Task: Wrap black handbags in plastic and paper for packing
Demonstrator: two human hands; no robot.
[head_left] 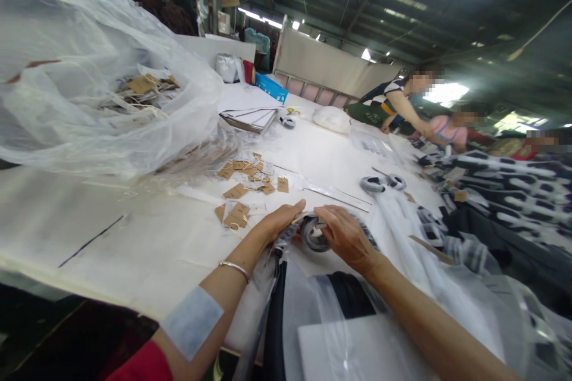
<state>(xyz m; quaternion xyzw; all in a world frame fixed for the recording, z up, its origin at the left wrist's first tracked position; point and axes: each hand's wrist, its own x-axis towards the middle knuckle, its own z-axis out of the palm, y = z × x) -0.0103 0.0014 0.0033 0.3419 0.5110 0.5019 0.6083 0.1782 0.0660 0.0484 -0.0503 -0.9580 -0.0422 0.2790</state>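
My left hand (pixel 283 221) is closed around the gathered edge of a clear plastic bag (pixel 279 242), its thumb pointing right; the fingers underneath are hidden. Close beside it, my right hand (pixel 351 235) curls over a grey coiled roll (pixel 314 234), perhaps tape or a wound strap. Below both hands lies a plastic-wrapped dark garment (pixel 348 294) with a white panel (pixel 370 348) on it. Just beyond my left hand, several brown paper tags (pixel 236 214) with pale strings are scattered on the white table (pixel 156 232).
A large translucent bag (pixel 187 89) holding tags stands at the left. Paper sheets (pixel 248 113) and a blue box (pixel 271 88) are farther back. More grey coils (pixel 374 184) lie ahead. Black-and-white garments (pixel 500 190) are piled at the right, where other people lean over the table.
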